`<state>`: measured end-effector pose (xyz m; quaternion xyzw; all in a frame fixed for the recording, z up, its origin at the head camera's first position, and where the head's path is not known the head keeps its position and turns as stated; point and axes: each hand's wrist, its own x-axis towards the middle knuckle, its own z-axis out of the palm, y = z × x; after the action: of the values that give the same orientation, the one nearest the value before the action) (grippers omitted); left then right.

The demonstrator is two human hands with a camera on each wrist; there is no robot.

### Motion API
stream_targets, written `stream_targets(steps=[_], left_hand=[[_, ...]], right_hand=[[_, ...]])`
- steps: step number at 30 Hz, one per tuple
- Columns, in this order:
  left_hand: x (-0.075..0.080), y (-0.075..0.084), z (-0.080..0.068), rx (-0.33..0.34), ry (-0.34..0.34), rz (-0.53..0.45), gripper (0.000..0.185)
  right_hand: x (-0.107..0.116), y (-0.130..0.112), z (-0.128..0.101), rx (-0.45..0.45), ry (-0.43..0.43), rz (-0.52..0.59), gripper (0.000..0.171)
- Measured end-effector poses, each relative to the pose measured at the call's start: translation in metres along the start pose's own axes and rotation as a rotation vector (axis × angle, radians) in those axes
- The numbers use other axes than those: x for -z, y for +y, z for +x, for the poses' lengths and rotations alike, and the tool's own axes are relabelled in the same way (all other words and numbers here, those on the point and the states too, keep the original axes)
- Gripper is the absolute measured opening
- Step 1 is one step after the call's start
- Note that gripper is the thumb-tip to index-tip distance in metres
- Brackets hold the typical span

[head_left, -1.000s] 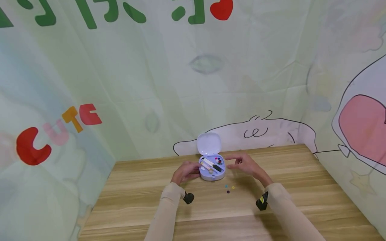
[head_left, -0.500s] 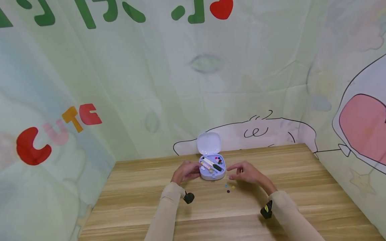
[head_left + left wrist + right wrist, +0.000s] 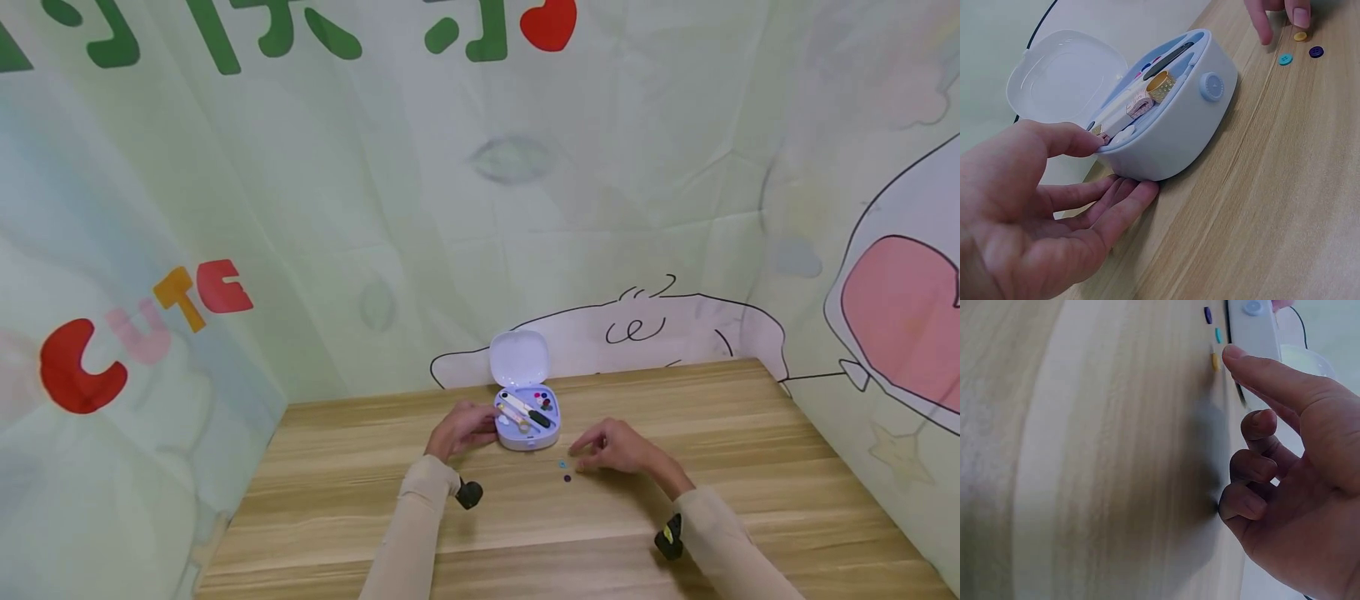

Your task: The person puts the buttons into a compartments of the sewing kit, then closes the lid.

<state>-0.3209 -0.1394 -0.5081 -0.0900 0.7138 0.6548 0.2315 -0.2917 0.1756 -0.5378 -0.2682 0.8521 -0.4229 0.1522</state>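
My left hand (image 3: 462,427) holds the left side of an open sewing box (image 3: 1179,134), one finger over the rim and others against the lower wall. Inside the box lie a gold thimble (image 3: 1160,86), a rolled tape measure (image 3: 1140,104), a dark-handled tool (image 3: 538,417) and several small coloured pieces (image 3: 543,400). My right hand (image 3: 618,447) hovers low over the table with thumb and index finger apart. Right at its thumb tip lies a yellow button (image 3: 1300,36), hidden in the head view. Beside it are a turquoise button (image 3: 1285,59) and a dark purple button (image 3: 1316,52).
The box's white lid (image 3: 519,358) stands raised at the back, close to the printed cloth backdrop (image 3: 360,208). Wood-grain table (image 3: 525,550) surface extends in front of the box and to both sides.
My right hand has come away from the box's right side, down and toward me to the loose buttons, covering the yellow one in the head view. The left hand and box stay in place.
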Motion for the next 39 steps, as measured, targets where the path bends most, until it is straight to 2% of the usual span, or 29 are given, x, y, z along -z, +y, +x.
stream_targets(steps=[5,20,39], left_hand=[[0.0000,0.0001,0.0004,0.007,0.005,0.000,0.038],[0.0003,-0.0011,0.0014,-0.006,-0.006,-0.017,0.038],[0.0006,-0.0029,0.0046,-0.002,-0.004,-0.014,0.039]], right_hand=[[-0.0012,0.0002,-0.0015,-0.002,-0.009,0.005,0.015],[-0.0041,-0.0011,-0.0008,0.022,0.041,-0.029,0.005],[-0.0071,-0.0003,-0.0013,0.036,0.066,-0.022,0.006]])
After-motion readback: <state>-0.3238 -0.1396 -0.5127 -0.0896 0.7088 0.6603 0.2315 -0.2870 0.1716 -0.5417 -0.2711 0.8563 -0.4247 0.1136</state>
